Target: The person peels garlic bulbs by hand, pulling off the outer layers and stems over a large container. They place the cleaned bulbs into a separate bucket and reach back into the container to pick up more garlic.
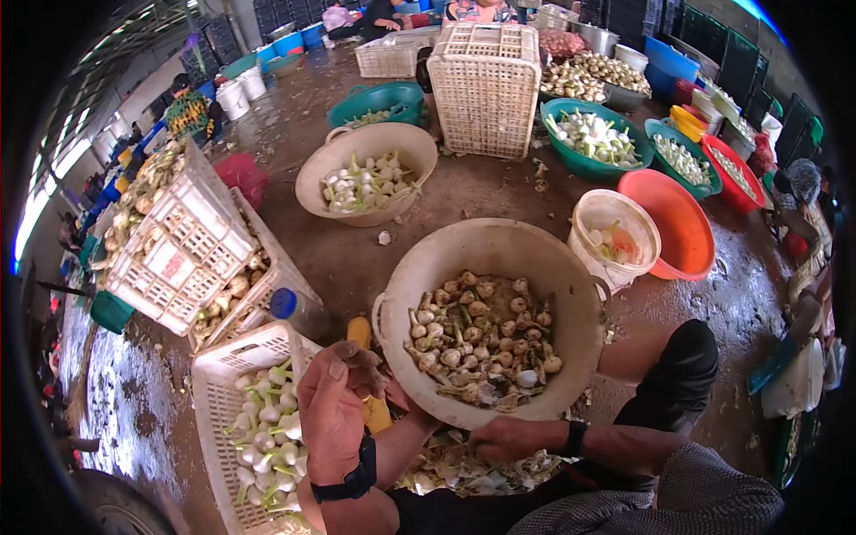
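Observation:
My left hand point(332, 412), with a black wristband, is raised between a white plastic crate point(207, 403) and a large beige basin point(486, 242). Its fingers curl toward the thumb; whatever may be between them cannot be made out. Down at the basin's near rim is my right hand point(515, 439), closed, its fingertips and anything in them hidden. Unpeeled garlic bulbs point(477, 330) with loose skins lie inside the basin. Trimmed white garlic bulbs point(266, 437) with short green stems fill much of the crate. Beneath my right hand is a heap of garlic peelings point(473, 468).
A blue-capped bottle point(303, 310) stands beside tilted crates of garlic point(183, 241). A white bucket point(615, 234) and an orange basin point(670, 223) are right of the beige basin. Beyond are another garlic basin point(308, 174) and an upended crate point(484, 89). Other people sit around.

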The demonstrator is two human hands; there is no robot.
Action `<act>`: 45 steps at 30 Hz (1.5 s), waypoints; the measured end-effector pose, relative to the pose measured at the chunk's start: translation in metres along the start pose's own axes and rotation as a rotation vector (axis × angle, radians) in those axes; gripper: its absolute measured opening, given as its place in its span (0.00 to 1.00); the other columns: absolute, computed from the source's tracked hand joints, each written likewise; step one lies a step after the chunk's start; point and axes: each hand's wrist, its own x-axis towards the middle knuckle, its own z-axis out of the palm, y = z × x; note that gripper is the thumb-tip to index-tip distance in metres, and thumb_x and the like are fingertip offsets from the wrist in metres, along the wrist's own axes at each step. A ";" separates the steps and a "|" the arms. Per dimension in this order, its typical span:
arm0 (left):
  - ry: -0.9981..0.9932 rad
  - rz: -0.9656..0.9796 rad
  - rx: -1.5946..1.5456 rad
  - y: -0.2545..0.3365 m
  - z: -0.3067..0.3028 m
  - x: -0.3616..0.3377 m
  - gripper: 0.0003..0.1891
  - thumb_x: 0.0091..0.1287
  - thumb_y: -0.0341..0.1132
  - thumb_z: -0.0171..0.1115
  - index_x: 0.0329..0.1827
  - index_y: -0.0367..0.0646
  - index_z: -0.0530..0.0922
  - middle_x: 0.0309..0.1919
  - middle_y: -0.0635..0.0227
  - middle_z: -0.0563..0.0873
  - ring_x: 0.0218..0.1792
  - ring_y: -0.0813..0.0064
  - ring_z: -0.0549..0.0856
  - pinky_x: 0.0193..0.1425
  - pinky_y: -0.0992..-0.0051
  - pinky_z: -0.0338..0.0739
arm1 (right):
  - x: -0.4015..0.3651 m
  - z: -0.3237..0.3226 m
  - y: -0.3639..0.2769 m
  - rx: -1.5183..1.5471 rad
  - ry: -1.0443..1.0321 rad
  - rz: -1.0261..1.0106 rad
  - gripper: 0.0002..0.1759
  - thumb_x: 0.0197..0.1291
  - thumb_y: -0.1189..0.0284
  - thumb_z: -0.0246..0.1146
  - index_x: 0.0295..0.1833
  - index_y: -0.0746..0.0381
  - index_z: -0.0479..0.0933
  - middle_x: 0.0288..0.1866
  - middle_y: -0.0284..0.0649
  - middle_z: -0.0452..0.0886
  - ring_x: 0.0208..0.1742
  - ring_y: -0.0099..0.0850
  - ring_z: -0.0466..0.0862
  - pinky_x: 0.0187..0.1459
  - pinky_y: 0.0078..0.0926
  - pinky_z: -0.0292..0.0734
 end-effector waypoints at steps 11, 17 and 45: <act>-0.002 -0.080 0.210 -0.007 0.024 -0.002 0.16 0.70 0.38 0.57 0.52 0.33 0.77 0.41 0.58 0.85 0.34 0.71 0.83 0.36 0.72 0.79 | -0.009 -0.107 0.093 0.350 0.551 0.610 0.19 0.66 0.62 0.58 0.39 0.71 0.80 0.25 0.42 0.84 0.26 0.29 0.85 0.31 0.30 0.80; 0.039 -0.127 0.322 -0.019 0.028 -0.003 0.19 0.68 0.40 0.60 0.50 0.31 0.76 0.39 0.56 0.85 0.33 0.70 0.84 0.33 0.73 0.78 | -0.019 -0.125 0.170 0.112 0.722 0.773 0.19 0.55 0.63 0.61 0.38 0.71 0.80 0.30 0.56 0.83 0.29 0.47 0.85 0.39 0.43 0.80; -0.161 -0.400 0.435 -0.011 0.022 0.001 0.20 0.67 0.33 0.66 0.59 0.32 0.75 0.46 0.58 0.85 0.39 0.70 0.85 0.45 0.72 0.80 | 0.040 -0.160 0.258 -0.388 0.676 0.629 0.29 0.56 0.59 0.65 0.54 0.72 0.73 0.38 0.61 0.81 0.40 0.58 0.82 0.41 0.51 0.76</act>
